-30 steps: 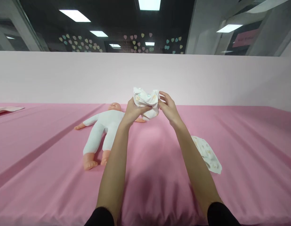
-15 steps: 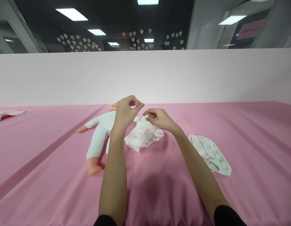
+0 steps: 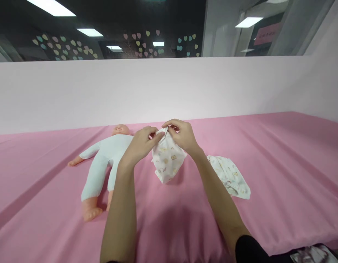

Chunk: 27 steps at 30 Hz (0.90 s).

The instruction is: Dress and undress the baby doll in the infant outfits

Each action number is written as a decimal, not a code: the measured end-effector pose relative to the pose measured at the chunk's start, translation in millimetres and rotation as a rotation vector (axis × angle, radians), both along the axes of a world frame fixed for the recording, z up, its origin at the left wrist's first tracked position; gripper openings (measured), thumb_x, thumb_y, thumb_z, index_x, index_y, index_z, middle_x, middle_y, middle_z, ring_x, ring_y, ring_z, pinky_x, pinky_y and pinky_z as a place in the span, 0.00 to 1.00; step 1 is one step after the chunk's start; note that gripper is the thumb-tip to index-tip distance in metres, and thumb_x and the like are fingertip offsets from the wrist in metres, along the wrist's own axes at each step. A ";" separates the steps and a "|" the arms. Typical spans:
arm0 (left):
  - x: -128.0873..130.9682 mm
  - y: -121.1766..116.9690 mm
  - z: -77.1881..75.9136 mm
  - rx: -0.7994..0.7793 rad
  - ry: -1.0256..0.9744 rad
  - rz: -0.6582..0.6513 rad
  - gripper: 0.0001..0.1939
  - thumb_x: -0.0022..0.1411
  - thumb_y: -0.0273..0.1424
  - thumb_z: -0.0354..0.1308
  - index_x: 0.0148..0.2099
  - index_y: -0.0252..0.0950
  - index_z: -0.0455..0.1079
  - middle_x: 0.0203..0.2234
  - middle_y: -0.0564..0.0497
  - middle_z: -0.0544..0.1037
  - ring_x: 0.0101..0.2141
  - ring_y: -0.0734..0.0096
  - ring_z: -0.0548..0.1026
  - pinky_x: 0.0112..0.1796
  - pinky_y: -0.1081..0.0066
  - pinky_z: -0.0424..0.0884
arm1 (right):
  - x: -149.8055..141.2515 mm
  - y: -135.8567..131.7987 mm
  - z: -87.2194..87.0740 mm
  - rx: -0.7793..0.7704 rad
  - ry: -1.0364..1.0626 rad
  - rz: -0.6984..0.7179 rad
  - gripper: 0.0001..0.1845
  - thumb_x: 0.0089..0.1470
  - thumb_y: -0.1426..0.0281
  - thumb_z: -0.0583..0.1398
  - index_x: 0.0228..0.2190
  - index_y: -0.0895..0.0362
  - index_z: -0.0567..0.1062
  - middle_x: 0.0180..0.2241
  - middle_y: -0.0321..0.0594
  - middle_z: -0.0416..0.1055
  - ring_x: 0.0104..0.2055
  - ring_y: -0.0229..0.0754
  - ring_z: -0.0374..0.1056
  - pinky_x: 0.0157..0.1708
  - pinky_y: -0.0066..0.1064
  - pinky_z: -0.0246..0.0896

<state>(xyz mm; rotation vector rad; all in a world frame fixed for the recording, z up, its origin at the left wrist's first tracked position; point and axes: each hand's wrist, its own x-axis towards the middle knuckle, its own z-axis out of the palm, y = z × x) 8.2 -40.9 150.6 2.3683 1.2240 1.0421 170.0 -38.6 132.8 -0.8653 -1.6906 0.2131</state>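
A small white baby garment (image 3: 169,160) with a bear print hangs bunched between my two hands above the pink cloth. My left hand (image 3: 143,142) pinches its upper edge from the left, thumb on top. From the right, my right hand (image 3: 182,135) grips the same edge with thumb and fingers, close beside the left fingertips. What kind of garment it is I cannot tell. Left of my hands a baby doll (image 3: 111,148) in a white suit lies on its back, one leg partly behind my left forearm.
A second white printed garment (image 3: 230,175) lies folded to the right, near my right forearm. Pink cloth (image 3: 281,164) covers the table up to a white wall (image 3: 103,91). Above is a dark window with heart stickers. Something patterned (image 3: 314,254) shows past the front right edge.
My left hand has come down and taken hold of the garment's edge. The garment now hangs more stretched between both hands. The view has swung right, showing more of the doll.
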 end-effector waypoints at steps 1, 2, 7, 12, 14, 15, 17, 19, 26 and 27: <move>-0.5 0.0 0.7 0.067 -0.019 0.026 0.15 0.59 0.41 0.50 0.25 0.36 0.61 0.27 0.52 0.67 0.29 0.71 0.64 0.28 0.72 0.57 | -1.5 -0.6 0.6 -0.010 0.014 0.021 0.17 0.49 0.80 0.50 0.31 0.53 0.75 0.34 0.33 0.74 0.35 0.35 0.68 0.38 0.30 0.64; -0.9 -0.2 1.6 0.120 -0.038 0.050 0.14 0.58 0.40 0.51 0.26 0.37 0.63 0.29 0.52 0.69 0.31 0.70 0.65 0.30 0.72 0.58 | -3.3 -1.3 1.2 -0.017 0.030 0.049 0.16 0.49 0.79 0.50 0.31 0.54 0.75 0.35 0.34 0.73 0.36 0.35 0.68 0.38 0.29 0.65; -1.5 -8.7 8.4 0.096 -0.170 0.095 0.15 0.58 0.38 0.49 0.23 0.36 0.59 0.16 0.57 0.59 0.20 0.76 0.57 0.23 0.74 0.53 | -11.3 -7.0 5.9 -0.100 0.096 0.282 0.13 0.48 0.75 0.55 0.37 0.54 0.73 0.41 0.38 0.70 0.40 0.36 0.67 0.42 0.31 0.66; 0.9 -21.0 13.1 0.109 -0.273 0.117 0.16 0.58 0.40 0.50 0.24 0.36 0.60 0.15 0.57 0.58 0.19 0.78 0.56 0.22 0.74 0.52 | -17.8 -7.5 6.4 -0.147 0.106 0.353 0.16 0.47 0.75 0.56 0.41 0.52 0.71 0.42 0.39 0.68 0.40 0.37 0.65 0.41 0.30 0.66; 0.9 -25.3 14.5 0.178 -0.256 0.187 0.16 0.58 0.39 0.51 0.23 0.36 0.60 0.16 0.57 0.60 0.19 0.77 0.57 0.23 0.74 0.54 | -20.1 -4.5 3.0 -0.119 0.074 0.315 0.20 0.46 0.79 0.53 0.42 0.52 0.70 0.41 0.38 0.67 0.40 0.36 0.64 0.40 0.29 0.65; -0.1 -27.3 15.4 0.225 -0.255 0.233 0.15 0.58 0.39 0.52 0.23 0.36 0.59 0.16 0.56 0.61 0.20 0.77 0.59 0.24 0.74 0.55 | -20.6 -2.3 0.8 -0.098 0.048 0.272 0.23 0.45 0.81 0.52 0.42 0.52 0.70 0.41 0.38 0.67 0.40 0.36 0.64 0.39 0.29 0.65; -5.6 -30.6 17.7 0.327 -0.281 0.335 0.14 0.58 0.38 0.52 0.24 0.36 0.60 0.18 0.56 0.64 0.22 0.75 0.63 0.26 0.74 0.59 | -19.6 3.2 -3.7 -0.051 0.007 0.149 0.26 0.43 0.83 0.50 0.43 0.52 0.70 0.40 0.39 0.67 0.40 0.37 0.64 0.39 0.30 0.64; -17.4 -32.6 20.3 0.415 -0.322 0.461 0.13 0.59 0.38 0.52 0.25 0.37 0.61 0.19 0.56 0.66 0.24 0.74 0.65 0.29 0.73 0.61 | -15.4 9.3 -6.8 -0.020 0.023 0.028 0.25 0.43 0.82 0.49 0.42 0.53 0.71 0.39 0.40 0.67 0.40 0.38 0.65 0.39 0.31 0.63; -82.7 -31.7 21.7 0.441 -0.191 0.952 0.09 0.53 0.34 0.56 0.25 0.36 0.65 0.18 0.55 0.68 0.23 0.74 0.64 0.33 0.70 0.63 | 11.8 13.7 1.2 -0.034 0.292 -0.141 0.10 0.48 0.73 0.54 0.33 0.56 0.72 0.36 0.40 0.71 0.37 0.38 0.66 0.38 0.32 0.63; -85.6 -32.2 21.0 0.401 -0.153 0.968 0.07 0.51 0.34 0.58 0.26 0.36 0.66 0.20 0.54 0.70 0.24 0.72 0.65 0.33 0.70 0.63 | 13.8 11.9 3.2 -0.029 0.319 -0.154 0.08 0.48 0.71 0.54 0.32 0.56 0.72 0.36 0.40 0.71 0.36 0.38 0.66 0.38 0.32 0.63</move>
